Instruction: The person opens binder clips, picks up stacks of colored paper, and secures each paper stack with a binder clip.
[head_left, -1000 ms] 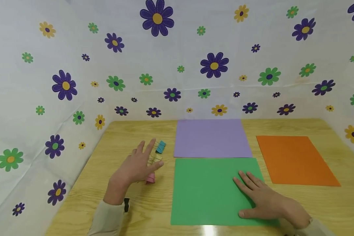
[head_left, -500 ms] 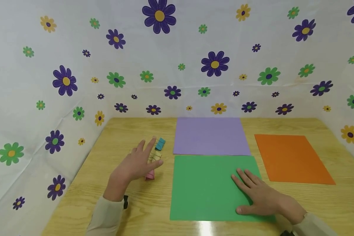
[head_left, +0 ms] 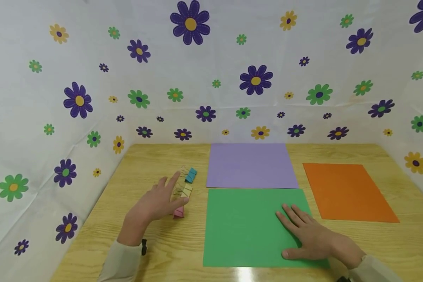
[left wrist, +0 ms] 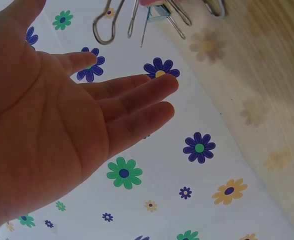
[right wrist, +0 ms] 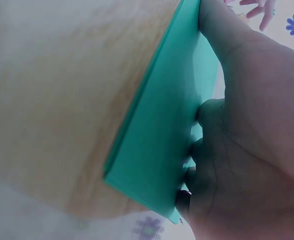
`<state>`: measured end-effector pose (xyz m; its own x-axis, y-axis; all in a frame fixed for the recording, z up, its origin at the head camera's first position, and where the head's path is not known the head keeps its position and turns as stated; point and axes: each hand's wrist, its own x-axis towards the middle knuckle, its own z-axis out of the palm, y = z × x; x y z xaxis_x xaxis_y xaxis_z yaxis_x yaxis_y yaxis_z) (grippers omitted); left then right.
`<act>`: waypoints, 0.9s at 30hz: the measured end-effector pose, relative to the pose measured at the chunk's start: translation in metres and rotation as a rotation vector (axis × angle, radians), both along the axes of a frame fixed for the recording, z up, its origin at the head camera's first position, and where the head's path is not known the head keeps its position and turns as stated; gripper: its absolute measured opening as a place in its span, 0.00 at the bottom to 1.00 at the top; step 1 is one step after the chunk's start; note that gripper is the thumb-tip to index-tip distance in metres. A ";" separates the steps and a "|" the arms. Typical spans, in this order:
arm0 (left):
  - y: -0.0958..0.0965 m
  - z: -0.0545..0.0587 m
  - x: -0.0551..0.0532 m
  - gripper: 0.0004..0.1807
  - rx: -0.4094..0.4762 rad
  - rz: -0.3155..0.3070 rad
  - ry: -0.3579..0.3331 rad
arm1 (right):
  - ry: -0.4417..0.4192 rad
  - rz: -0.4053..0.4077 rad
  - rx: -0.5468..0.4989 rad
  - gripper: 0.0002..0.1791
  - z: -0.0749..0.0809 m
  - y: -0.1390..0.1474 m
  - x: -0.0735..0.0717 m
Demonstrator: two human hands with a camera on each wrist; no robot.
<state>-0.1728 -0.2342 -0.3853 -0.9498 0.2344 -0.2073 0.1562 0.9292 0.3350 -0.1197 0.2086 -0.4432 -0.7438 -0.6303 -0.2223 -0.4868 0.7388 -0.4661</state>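
My left hand [head_left: 153, 203] hovers beside a short row of binder clips, its fingers spread and extended and holding nothing. The row has a blue binder clip [head_left: 190, 175] at the back, a yellow binder clip [head_left: 187, 189] in the middle and a pink binder clip [head_left: 179, 212] at the front. The thumb partly covers the pink and yellow ones. In the left wrist view, wire handles [left wrist: 105, 30] of clips show above the bare palm. My right hand [head_left: 311, 237] rests with spread fingers on the right part of a green sheet [head_left: 246, 227].
Behind the green sheet lies a purple sheet [head_left: 250, 165], and to its right an orange sheet [head_left: 349, 192]. All lie on a wooden table [head_left: 151, 250]. A white flower-printed cloth [head_left: 211, 51] rises at the back and both sides.
My left hand has drawn slightly left, away from the binder clips, so more of the blue and yellow ones shows. My right hand stays on the green sheet.
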 end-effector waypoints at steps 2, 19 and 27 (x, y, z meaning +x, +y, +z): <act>-0.004 -0.002 0.001 0.50 -0.003 0.006 0.003 | -0.002 -0.008 0.008 0.57 0.000 0.000 0.000; -0.010 0.006 0.007 0.44 -0.081 0.056 -0.110 | 0.003 -0.013 -0.015 0.56 -0.003 0.003 0.002; -0.014 0.003 0.008 0.24 -0.098 0.082 -0.219 | 0.020 -0.010 0.004 0.57 -0.001 0.000 0.001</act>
